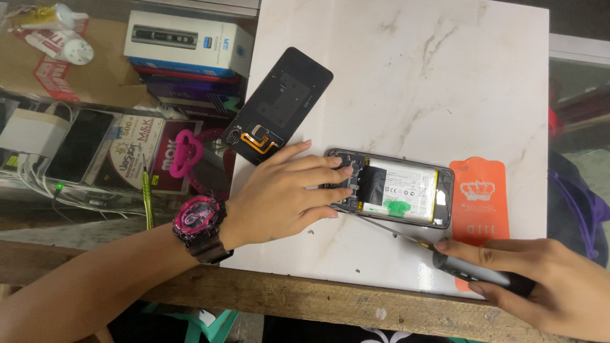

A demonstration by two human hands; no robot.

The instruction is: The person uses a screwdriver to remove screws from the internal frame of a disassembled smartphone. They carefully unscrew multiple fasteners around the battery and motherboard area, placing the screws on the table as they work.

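A: Item one, the left hand [289, 194]?

B: Laid flat, fingers spread, grasping nothing. Its fingertips [343, 170] press on the left end of the opened phone [391, 188]. A pink and black wristwatch [199, 223] sits on that wrist.

A: The right hand [540, 279]?

B: Clenched round the dark handle of a screwdriver [445, 254], at the near right edge of the tabletop [406, 76]. The thin shaft slants up and left, and its tip lies at the phone's near edge; whether it touches a screw I cannot tell.

A: The phone itself?

B: Back off, lying lengthwise at the middle of the white marbled slab, with its white battery [403, 190] showing and a green patch on it.

A: Around it?

B: The removed black back cover [279, 105], with an orange flex strip, lies to the far left, apart from the phone. An orange card packet [478, 197] lies just beside the phone's right end. Further left, off the slab: stacked boxes [187, 41], a pink ring-shaped piece [185, 152] and a green-handled tool [147, 197].
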